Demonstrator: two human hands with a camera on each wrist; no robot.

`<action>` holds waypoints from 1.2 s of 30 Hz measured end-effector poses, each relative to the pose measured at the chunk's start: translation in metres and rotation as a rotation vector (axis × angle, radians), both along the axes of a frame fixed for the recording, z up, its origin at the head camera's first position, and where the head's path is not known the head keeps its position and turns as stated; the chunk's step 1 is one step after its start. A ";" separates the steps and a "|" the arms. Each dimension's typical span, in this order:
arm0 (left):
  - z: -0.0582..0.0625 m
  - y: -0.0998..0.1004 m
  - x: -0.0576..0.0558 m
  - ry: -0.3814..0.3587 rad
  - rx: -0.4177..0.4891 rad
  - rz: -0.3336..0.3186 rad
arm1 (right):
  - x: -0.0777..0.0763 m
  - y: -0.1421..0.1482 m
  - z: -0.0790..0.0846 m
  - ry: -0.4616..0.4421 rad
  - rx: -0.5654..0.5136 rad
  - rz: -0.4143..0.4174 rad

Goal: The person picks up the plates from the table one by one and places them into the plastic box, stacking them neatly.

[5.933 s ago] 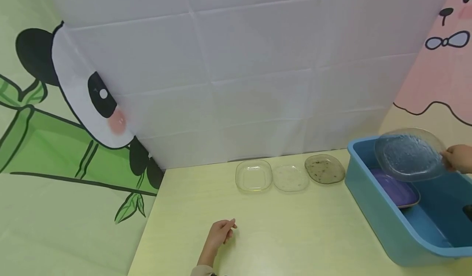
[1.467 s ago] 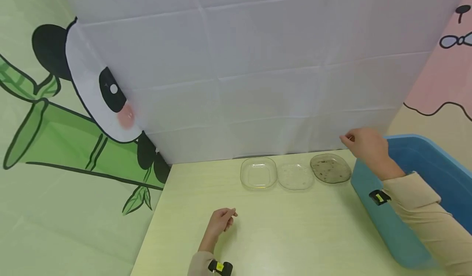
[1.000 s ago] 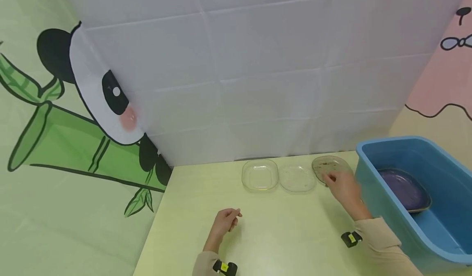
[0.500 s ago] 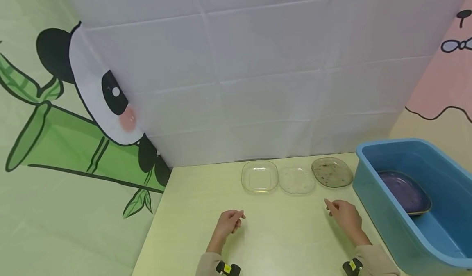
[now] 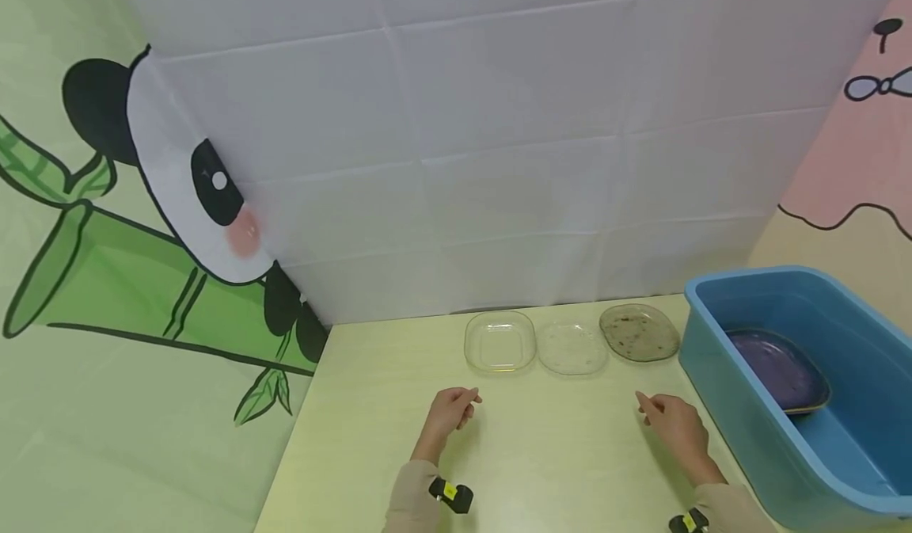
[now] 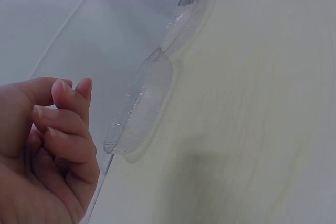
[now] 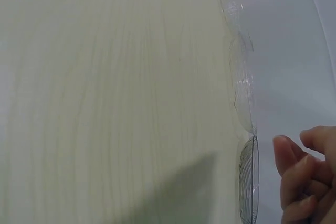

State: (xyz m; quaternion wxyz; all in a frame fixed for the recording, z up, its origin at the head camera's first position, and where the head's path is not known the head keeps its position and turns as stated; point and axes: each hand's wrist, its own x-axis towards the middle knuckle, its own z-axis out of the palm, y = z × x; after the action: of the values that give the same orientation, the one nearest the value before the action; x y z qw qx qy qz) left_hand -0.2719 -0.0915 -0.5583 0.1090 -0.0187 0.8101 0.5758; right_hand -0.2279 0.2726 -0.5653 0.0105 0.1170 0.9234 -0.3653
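My left hand hovers over the near side of the table, fingers loosely curled around nothing. The right hand is likewise empty and loosely curled, a little left of the blue bin. Along the back edge stand three glass dishes in a row. The leftmost is a clear squarish dish, also in the left wrist view as a tilted clear dish. Beside it lies a faint clear plate, and at the right a smoky speckled plate, whose ridged edge shows in the right wrist view.
A deep blue bin stands at the table's right, with a dark purple dish lying inside. Behind the pale wooden table hangs a white cloth backdrop. A green panda-print curtain covers the left side.
Earlier my right hand held a clear plate over the bin; now it holds nothing and has come down left of the bin. The left hand has shifted slightly forward and right.
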 end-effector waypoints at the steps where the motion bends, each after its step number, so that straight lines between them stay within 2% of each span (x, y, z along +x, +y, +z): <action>1: -0.002 0.001 -0.001 -0.006 -0.002 0.009 | 0.000 0.000 0.000 0.008 -0.013 -0.002; 6: -0.014 0.008 -0.002 -0.022 -0.035 0.041 | 0.002 -0.003 -0.001 0.061 -0.071 -0.038; 10: -0.019 0.013 -0.007 -0.026 -0.038 0.099 | 0.005 -0.004 0.001 0.070 -0.093 -0.077; 16: -0.020 0.018 -0.029 -0.022 -0.052 0.168 | 0.010 -0.003 0.001 0.034 -0.104 -0.117; 21: -0.021 0.018 -0.046 -0.038 -0.094 0.169 | 0.014 0.000 -0.003 0.027 -0.106 -0.143; 24: -0.022 0.020 -0.053 -0.063 -0.079 0.175 | 0.016 0.001 -0.004 0.030 -0.105 -0.155; 30: -0.030 0.026 -0.061 -0.120 -0.066 0.214 | 0.017 0.002 -0.008 0.023 -0.102 -0.160; 36: -0.035 0.031 -0.064 -0.126 -0.061 0.254 | 0.020 0.001 -0.010 0.028 -0.105 -0.167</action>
State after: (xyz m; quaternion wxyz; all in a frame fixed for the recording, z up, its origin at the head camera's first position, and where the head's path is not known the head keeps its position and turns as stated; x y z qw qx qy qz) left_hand -0.3356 -0.0610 -0.5937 0.0853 -0.1603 0.8099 0.5577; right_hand -0.2082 0.2738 -0.5755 -0.0268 0.1876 0.8901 -0.4144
